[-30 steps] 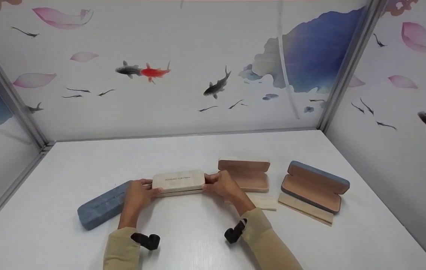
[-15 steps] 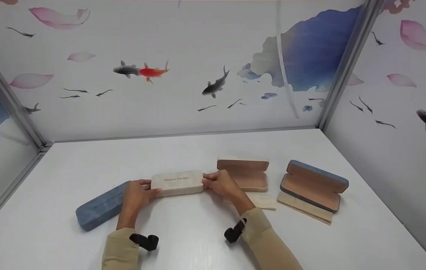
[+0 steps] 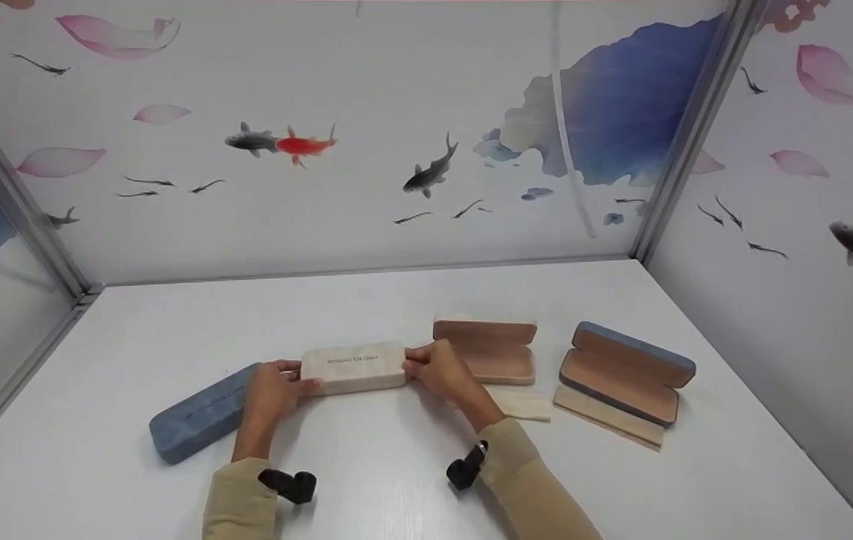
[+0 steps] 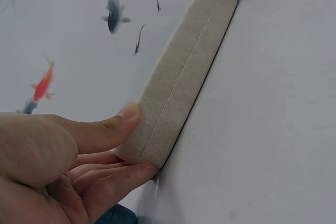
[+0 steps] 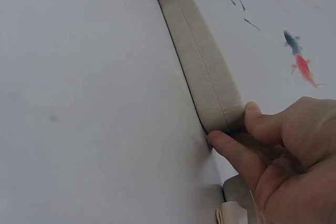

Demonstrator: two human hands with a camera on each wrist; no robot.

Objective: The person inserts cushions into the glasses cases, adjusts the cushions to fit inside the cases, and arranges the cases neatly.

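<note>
A cream glasses case (image 3: 353,369) with small lettering on its lid lies at the middle of the white table, its lid down. My left hand (image 3: 274,391) grips its left end, thumb on the lid side and fingers lower down. At the opposite end my right hand (image 3: 447,373) pinches the case between thumb and fingers. In the left wrist view, a thin seam runs along the side of the case (image 4: 181,72). A closed blue glasses case (image 3: 197,418) lies slanted behind my left wrist, partly hidden by that hand.
To the right stand an open cream case (image 3: 505,364) and an open blue case (image 3: 621,375), both lined in pinkish brown. Folded beige cloths lie before them, one cloth (image 3: 527,404) partly behind my right wrist, another cloth (image 3: 610,417) farther right. Printed walls enclose the table.
The gap under the cream case's lid has closed down to a thin seam. Both hands have stayed at its ends, and the view has shifted slightly.
</note>
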